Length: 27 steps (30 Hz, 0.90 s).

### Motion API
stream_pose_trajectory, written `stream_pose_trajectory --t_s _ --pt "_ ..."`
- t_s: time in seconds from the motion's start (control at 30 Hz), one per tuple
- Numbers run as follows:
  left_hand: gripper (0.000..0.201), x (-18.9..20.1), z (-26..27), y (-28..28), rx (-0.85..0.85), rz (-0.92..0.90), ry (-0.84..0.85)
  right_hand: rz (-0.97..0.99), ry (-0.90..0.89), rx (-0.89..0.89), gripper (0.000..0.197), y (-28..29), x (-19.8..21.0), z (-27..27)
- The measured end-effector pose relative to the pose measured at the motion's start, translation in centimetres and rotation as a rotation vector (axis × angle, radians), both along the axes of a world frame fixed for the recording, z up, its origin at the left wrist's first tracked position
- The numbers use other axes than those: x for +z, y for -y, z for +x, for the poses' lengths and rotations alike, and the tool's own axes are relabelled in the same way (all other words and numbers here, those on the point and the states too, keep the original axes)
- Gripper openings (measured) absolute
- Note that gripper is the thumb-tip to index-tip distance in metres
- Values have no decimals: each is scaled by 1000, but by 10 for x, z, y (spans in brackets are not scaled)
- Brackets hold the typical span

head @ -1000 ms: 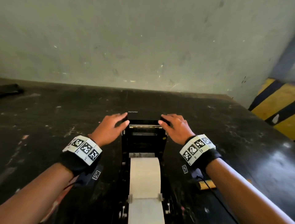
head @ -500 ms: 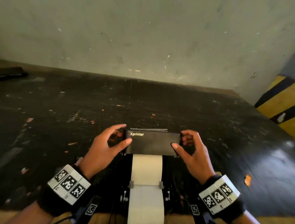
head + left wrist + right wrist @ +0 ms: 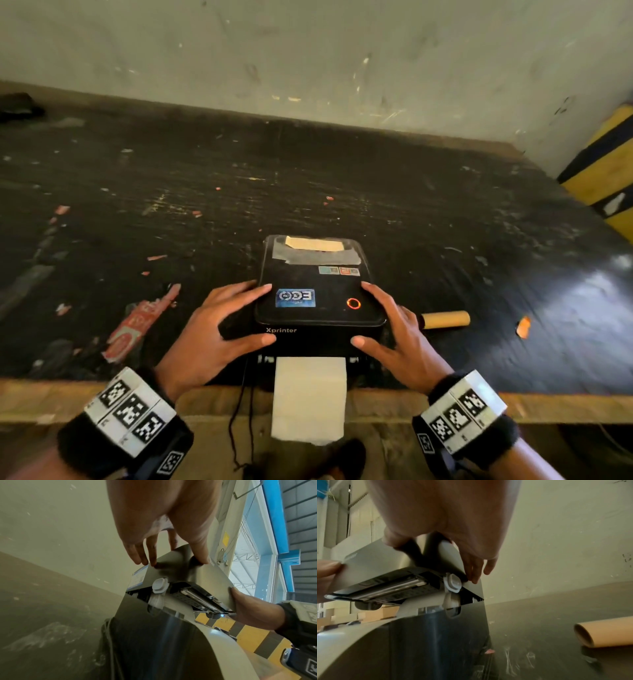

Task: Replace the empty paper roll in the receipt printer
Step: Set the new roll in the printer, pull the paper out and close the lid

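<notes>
Both hands on the printer lid (image 3: 320, 291), closing it. My left hand (image 3: 219, 337) is spread over the lid's left edge, thumb on the front face; my right hand (image 3: 399, 337) mirrors it on the right, fingers along the side, thumb at the front corner. Nothing pinched, just flat pressure.

Wrist views show the lid isn't latched: there's a gap over the base, with the print head bar (image 3: 200, 599) and the white latch tab (image 3: 453, 583) exposed.

Fresh paper (image 3: 310, 397) is loaded and feeds out the front slot, hanging over the table edge (image 3: 548, 407). Printer (image 3: 322, 339) sits at the near edge of the black table. Ring light (image 3: 353, 303) glows red-orange.

Step, as I judge it: final close. Next move needs even downward press on both sides so both latches catch, with the paper kept straight in the slot, otherwise it'll skew or jam.

Around: empty cardboard core (image 3: 445, 319) lies just right of the printer, behind my right hand, out of the way. Red wrapper scrap (image 3: 137, 323) to the left. Black cable (image 3: 239, 411) dangles off the front beside the paper; it could snag.
</notes>
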<state>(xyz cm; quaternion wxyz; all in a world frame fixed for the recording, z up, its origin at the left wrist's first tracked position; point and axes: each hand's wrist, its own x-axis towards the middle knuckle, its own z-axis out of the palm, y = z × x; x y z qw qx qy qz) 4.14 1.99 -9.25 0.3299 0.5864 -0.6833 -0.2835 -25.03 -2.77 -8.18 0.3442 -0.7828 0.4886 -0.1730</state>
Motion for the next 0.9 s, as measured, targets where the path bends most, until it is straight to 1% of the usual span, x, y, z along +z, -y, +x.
stream_pose_trajectory --t_s 0.2,0.3,0.37,0.47,0.57,0.77,0.9 --pt "76 -9 -1 -7 -37 90 65 48 -50 43 81 -6 -5 -1" --pt "78 -14 -4 -12 -42 140 48 66 -61 55 83 -10 -7 -1" --pt "76 -15 -5 -13 -32 137 30 55 -60 49 83 -10 -9 -1" --pt "76 -21 -4 -13 -33 125 49 46 -68 40 83 -8 -14 -3" --pt "81 -28 -4 -16 -28 145 75 39 -71 49 84 -11 -23 -4" --pt "74 -36 -11 -23 -14 123 -3 28 -52 50 84 -16 -28 -6" --pt "73 -38 -11 -23 -5 178 -10 33 -41 32 83 -17 -29 -5"
